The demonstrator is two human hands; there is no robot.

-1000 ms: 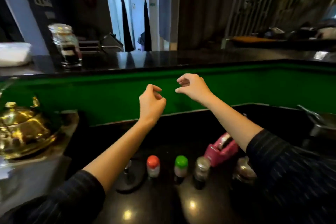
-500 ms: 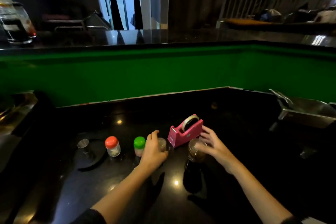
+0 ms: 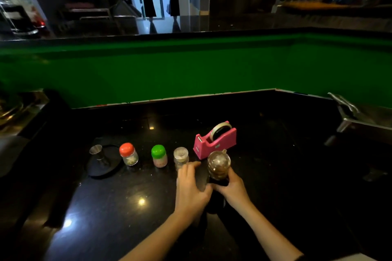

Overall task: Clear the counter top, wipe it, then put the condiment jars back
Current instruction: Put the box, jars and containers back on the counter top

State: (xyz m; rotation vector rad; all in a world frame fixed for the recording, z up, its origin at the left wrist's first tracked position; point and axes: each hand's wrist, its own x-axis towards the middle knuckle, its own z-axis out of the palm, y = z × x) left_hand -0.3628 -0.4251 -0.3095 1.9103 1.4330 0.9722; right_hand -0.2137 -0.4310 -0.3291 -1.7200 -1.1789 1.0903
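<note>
On the black counter top (image 3: 275, 154) stand a red-lidded jar (image 3: 128, 154), a green-lidded jar (image 3: 159, 156) and a small clear jar (image 3: 181, 155) in a row. Just right of them is a taller dark bottle with a clear domed top (image 3: 218, 165). My right hand (image 3: 232, 187) wraps its lower body from the right. My left hand (image 3: 191, 185) presses against its left side, thumb touching my right fingers. My left fingertips reach the foot of the clear jar. The bottle's base is hidden by my hands.
A pink tape dispenser (image 3: 215, 140) sits right behind the bottle. At the left a metal jigger (image 3: 96, 151) stands on a black round tray (image 3: 106, 165). A steel pan (image 3: 360, 121) lies at the right edge, brass ware (image 3: 10, 110) at the left. A green wall (image 3: 191, 70) backs the counter.
My hands came down from in front of the green wall to the counter. My left hand left the clear jar and joined my right hand on the dark bottle.
</note>
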